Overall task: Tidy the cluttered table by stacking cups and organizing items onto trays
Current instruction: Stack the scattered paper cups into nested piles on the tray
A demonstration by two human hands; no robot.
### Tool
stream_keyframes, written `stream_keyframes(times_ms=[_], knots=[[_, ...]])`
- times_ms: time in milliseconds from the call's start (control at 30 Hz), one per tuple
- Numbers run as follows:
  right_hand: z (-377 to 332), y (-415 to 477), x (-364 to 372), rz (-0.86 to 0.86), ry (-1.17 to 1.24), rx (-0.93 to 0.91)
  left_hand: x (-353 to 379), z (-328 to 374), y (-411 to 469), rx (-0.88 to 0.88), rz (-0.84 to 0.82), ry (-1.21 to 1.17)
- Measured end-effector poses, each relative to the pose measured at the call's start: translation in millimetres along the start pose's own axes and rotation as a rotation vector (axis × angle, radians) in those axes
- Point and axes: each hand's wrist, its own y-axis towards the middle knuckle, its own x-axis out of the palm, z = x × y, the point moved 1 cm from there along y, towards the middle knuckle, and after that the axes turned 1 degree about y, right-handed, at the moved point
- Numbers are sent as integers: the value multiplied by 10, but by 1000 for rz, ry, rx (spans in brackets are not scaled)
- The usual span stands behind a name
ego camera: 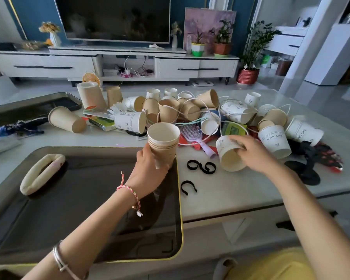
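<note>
My left hand (150, 168) grips an upright stack of nested brown paper cups (163, 140) above the far right corner of the large dark tray (79, 209). My right hand (253, 154) holds a white paper cup (227, 156) lying on its side on the table, mouth toward me. Behind them lies a jumble of several brown and white paper cups (168, 110), some upright, some tipped over, tangled with a white cable (190, 102).
A cream headband (42, 173) lies in the large tray. A second dark tray (38, 106) sits far left. Black hair ties (201, 166), a purple hairbrush (192, 132), black and red fabric (315, 158) and booklets (101, 120) lie about. The table's front edge runs below my right forearm.
</note>
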Motion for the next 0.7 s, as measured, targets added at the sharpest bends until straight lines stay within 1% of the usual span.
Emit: stream_keyframes(times_ms=[100,133,167,233,267,300,367,400,467,534,600,634,667,700], knots=[[-148,47,-90,356,74,-40,3,-1,3,-13,2,-15],[-262,64,-115,442,167,-51,-1,-4,0,-14,2,-18],[-402,92,-123,469,300,-69,-16,-12,-1,-11,5,-25],[-716,123,-133,397,566,-110,-27,-3,-5,13,10,-55],[-890,152,-122,353,626,-154,-55,-11,-4,31,24,-76],[-1041,160,-124,329,613,-213,-59,-10,-7,56,35,-99],[-1333,191,-112,304,485,-330,-82,-10,-15,109,46,-130],[-1447,220,-91,281,409,-342,-96,-20,-14,129,46,-142],[-1584,277,-10,212,281,-283,-98,-28,-5,138,43,-166],[-1648,296,141,135,73,-210,-96,-23,12,142,50,-194],[-1663,293,347,71,-119,-190,-67,-6,36,157,72,-230],[-1654,299,460,29,-169,-191,-43,-6,49,160,90,-239],[-1630,325,565,-20,-164,-194,-25,-11,57,153,111,-246],[-1608,362,641,-77,-110,-200,-19,-25,61,143,132,-253]])
